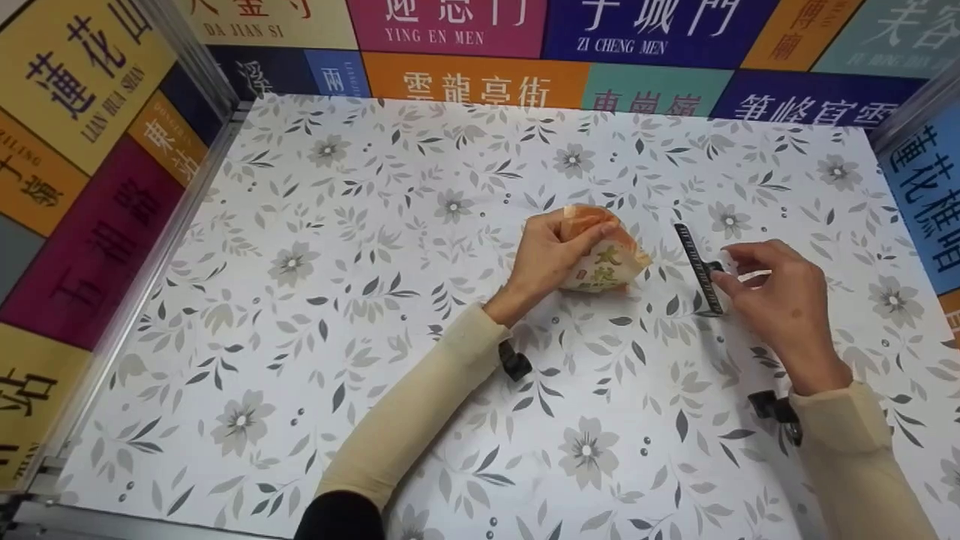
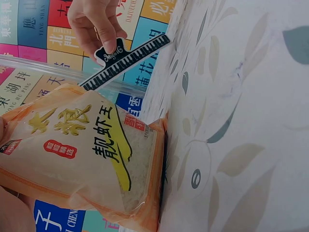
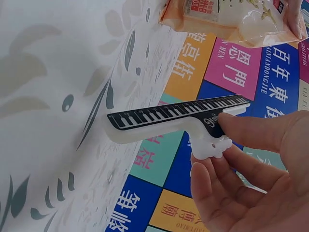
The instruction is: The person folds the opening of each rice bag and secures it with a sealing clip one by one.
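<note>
My left hand (image 1: 549,253) grips a small plastic bag (image 1: 609,264) by its top, with the thumb laid over the folded orange part. In the left wrist view the bag (image 2: 72,150) has orange edges, gold and black lettering, and pale grains like rice showing through its lower part. To the right of it, my right hand (image 1: 787,300) pinches a long clip (image 1: 697,270) by its handle between thumb and fingers. The right wrist view shows this clip (image 3: 178,113) with a black piano-key front and a white back. A gap separates clip and bag.
A white tabletop (image 1: 390,337) with grey flowers and leaves lies under both hands. Colourful panels (image 1: 465,82) with place names stand along its back and sides. Metal frame rails (image 1: 150,262) run along the left edge. Black straps (image 1: 514,361) sit at the wrists.
</note>
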A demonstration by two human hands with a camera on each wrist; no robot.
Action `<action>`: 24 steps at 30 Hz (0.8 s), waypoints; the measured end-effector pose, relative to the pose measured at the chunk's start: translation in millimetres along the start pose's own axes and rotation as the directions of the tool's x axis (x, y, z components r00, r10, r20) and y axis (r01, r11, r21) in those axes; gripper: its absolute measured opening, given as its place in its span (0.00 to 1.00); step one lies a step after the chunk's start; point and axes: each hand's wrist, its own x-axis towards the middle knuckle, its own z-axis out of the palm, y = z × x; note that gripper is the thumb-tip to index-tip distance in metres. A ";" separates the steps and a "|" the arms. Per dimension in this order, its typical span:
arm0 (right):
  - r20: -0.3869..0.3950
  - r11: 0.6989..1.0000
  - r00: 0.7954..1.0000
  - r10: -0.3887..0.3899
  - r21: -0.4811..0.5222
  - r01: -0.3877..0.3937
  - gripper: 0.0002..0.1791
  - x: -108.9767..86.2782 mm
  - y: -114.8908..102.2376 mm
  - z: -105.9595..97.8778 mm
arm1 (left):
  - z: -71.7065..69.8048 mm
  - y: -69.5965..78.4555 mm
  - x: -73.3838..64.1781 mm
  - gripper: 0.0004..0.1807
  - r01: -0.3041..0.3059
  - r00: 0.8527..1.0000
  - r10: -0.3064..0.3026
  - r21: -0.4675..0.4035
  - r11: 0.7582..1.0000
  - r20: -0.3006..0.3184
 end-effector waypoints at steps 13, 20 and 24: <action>-0.041 0.989 0.992 -0.122 0.075 0.125 0.18 -1.3 -5.1 10.3 | -1.4 0.3 -0.2 0.13 -0.015 1.000 0.016 0.052 0.999 -0.014; -0.061 0.977 0.979 -0.193 0.078 0.197 0.19 -2.0 -4.9 13.3 | -0.7 0.3 -0.8 0.13 -0.022 1.000 0.023 0.058 0.998 -0.012; -0.071 0.968 0.970 -0.232 0.084 0.237 0.18 -2.1 -4.8 13.7 | -0.5 0.1 -0.3 0.12 -0.026 0.999 0.027 0.066 0.997 -0.019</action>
